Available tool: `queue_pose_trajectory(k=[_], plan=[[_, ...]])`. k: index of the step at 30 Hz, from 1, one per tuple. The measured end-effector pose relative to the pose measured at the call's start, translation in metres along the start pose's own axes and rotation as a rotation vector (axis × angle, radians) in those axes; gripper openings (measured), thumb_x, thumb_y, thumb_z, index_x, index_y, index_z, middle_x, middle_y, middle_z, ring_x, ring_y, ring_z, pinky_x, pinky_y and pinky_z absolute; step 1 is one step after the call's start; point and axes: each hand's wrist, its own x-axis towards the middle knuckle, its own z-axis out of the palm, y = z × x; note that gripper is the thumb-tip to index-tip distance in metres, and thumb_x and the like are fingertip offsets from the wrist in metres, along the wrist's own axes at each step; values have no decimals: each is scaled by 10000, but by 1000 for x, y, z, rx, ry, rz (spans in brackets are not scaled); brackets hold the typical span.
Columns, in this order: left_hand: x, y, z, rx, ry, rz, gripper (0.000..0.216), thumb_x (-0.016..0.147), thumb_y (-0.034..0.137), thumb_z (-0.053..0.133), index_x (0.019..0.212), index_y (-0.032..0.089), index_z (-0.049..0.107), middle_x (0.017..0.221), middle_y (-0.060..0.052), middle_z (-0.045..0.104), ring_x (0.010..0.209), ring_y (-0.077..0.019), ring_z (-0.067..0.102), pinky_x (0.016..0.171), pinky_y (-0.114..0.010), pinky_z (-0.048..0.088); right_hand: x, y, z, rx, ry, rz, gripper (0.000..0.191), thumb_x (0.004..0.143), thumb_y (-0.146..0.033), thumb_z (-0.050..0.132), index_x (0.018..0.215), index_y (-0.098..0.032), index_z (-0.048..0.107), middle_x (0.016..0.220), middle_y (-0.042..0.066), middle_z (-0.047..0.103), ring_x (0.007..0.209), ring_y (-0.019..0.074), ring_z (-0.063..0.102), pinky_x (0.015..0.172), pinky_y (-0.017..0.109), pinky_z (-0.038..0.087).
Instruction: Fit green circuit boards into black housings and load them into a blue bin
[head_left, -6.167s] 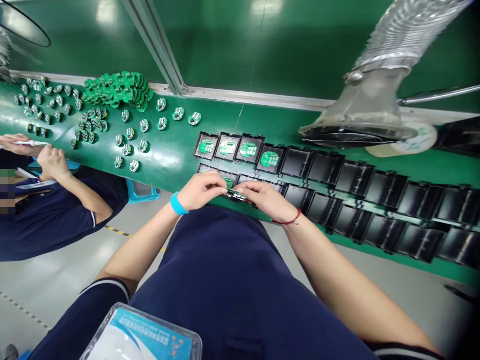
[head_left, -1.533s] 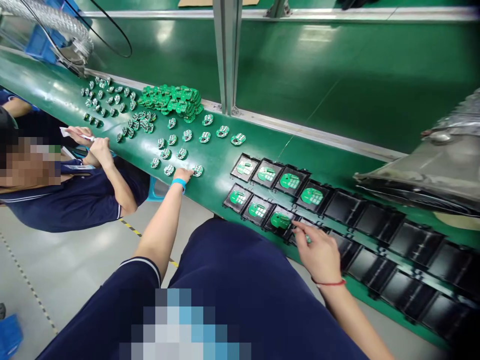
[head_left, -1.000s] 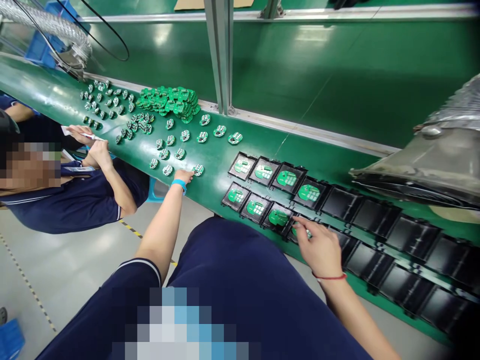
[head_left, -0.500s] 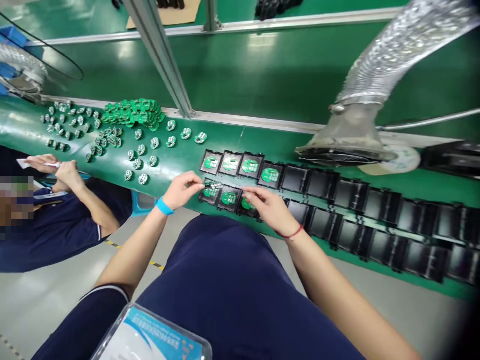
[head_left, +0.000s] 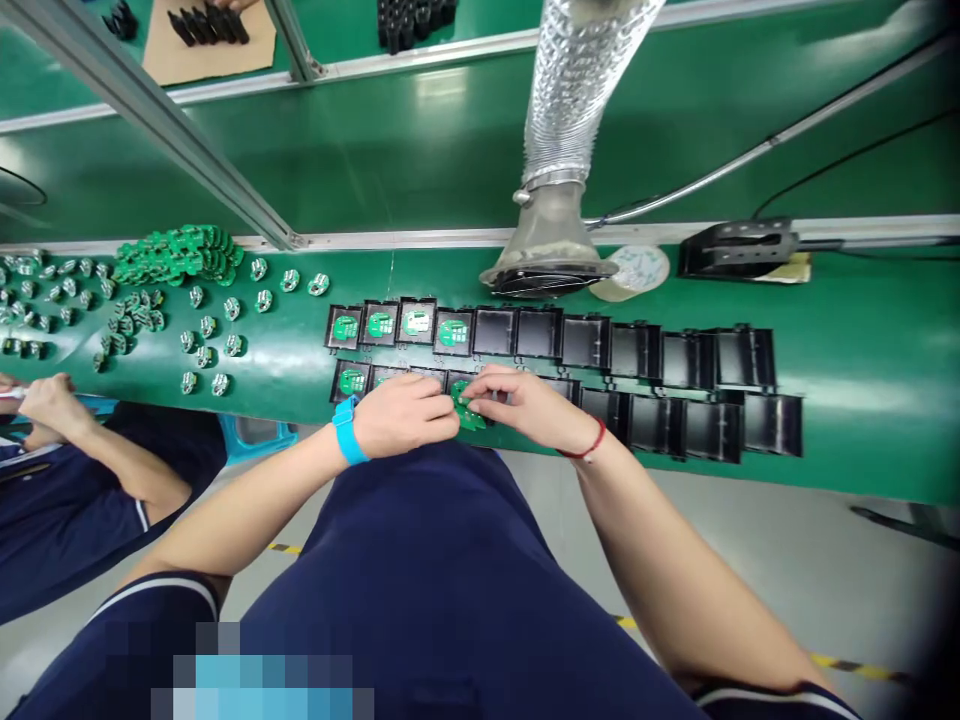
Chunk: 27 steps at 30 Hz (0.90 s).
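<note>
Both hands meet over the front row of black cases. A green circuit board (head_left: 471,418) is between their fingertips, partly covered by them. My left hand (head_left: 409,412), with a blue wristband, has its fingers closed at the board's left edge. On the other side my right hand (head_left: 521,402), with a red cord at the wrist, pinches the board between thumb and fingers. Green boards lie inside the leftmost cases of both rows, such as the front-left case (head_left: 337,396) and the back-left case (head_left: 330,340). My hands hide several front cases.
More black cases (head_left: 635,350) continue to the right in two rows. Stacked green boards (head_left: 180,255) and scattered small round boards (head_left: 208,326) lie to the left. A fume duct hood (head_left: 551,250) hangs behind the cases. A co-worker's hand (head_left: 56,408) is at far left.
The view has swung right. My left hand has moved right along the front row, closing the gap to my right hand. A green board now shows between them.
</note>
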Motion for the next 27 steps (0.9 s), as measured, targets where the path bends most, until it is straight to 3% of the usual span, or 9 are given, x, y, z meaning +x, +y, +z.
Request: queue_pose_trajectory(k=[2, 6, 9, 17, 22, 27], plan=[[14, 1, 14, 6, -16, -71, 233, 948, 198, 373, 943, 216, 605, 841, -21, 631, 731, -144, 512, 644, -299, 347, -5, 20, -7, -98, 85, -1, 196, 846, -332, 523, 862, -211, 677, 830, 38, 615, 780, 167, 564, 742, 316, 454], [31, -8, 48, -44, -65, -381, 299, 920, 270, 468, 1195, 164, 520, 1063, -82, 612, 941, -192, 553, 776, -311, 397, 3, 66, -25, -535, 316, 14, 252, 876, -317, 473, 898, -192, 692, 867, 84, 627, 855, 224, 519, 786, 368, 400], [28, -13, 69, -115, -143, -521, 290, 904, 237, 490, 1176, 149, 532, 1129, -96, 587, 1019, -204, 548, 822, -314, 410, 24, 95, -37, -808, 328, 5, 304, 894, -301, 429, 922, -163, 699, 889, 119, 617, 864, 252, 476, 739, 377, 357], [18, -10, 90, -111, -270, -602, 267, 905, 232, 458, 1120, 150, 593, 1163, -111, 585, 1015, -239, 532, 814, -372, 424, 64, 130, -45, -943, 202, -88, 328, 909, -285, 389, 947, -152, 686, 899, 131, 592, 897, 267, 428, 698, 373, 305], [42, -15, 100, -104, -266, -582, 333, 903, 248, 456, 1198, 148, 573, 1276, -115, 548, 1179, -282, 434, 935, -426, 377, 63, 134, -43, -935, 194, -101, 336, 909, -276, 372, 978, -170, 684, 890, 124, 591, 905, 275, 421, 719, 396, 311], [73, -21, 115, -86, -376, -527, 595, 875, 345, 508, 1408, 121, 369, 1480, -128, 336, 1350, -339, 249, 1074, -503, 231, 63, 133, -45, -954, 176, -111, 349, 922, -276, 354, 950, -161, 681, 874, 114, 592, 898, 271, 427, 717, 390, 315]])
